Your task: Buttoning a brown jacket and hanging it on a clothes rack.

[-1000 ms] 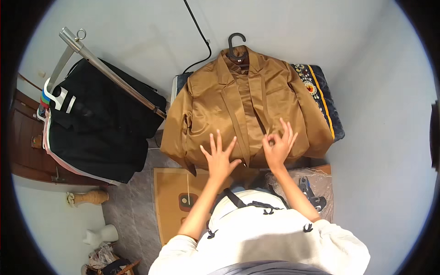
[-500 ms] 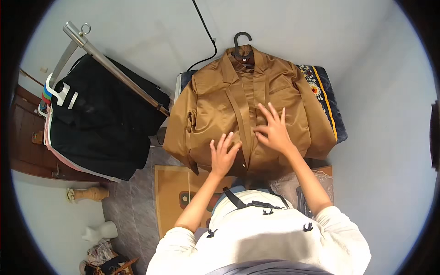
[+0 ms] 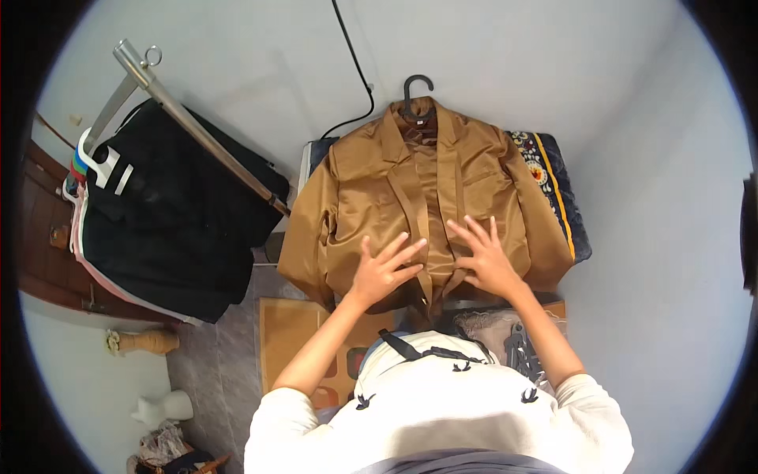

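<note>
A shiny brown jacket (image 3: pixel 363 189) lies face up on a padded surface, its collar toward the wall and its two front edges parted in the middle. A black hanger (image 3: pixel 416 95) sits inside its collar, the hook sticking out at the top. My left hand (image 3: pixel 387 271) is over the lower left front panel, fingers spread. On the other side of the opening, my right hand (image 3: pixel 483 259) hovers at or touches the lower right panel, its fingers apart too. Neither hand grips anything. Whether the fingertips press on the cloth is hard to tell.
Dark clothes (image 3: pixel 174 213) hang on a metal rail (image 3: pixel 213 142) at the left. Under the jacket shows a dark patterned blanket (image 3: pixel 557 189). A brown cardboard box (image 3: pixel 288 332) stands below, and a clear bag with black hangers (image 3: pixel 517 347) lies near my right forearm. A black cable runs down the wall.
The right hand has moved down toward the jacket's hem. My left hand's fingers have spread wider. The view has shifted slightly, so the jacket appears lower.
</note>
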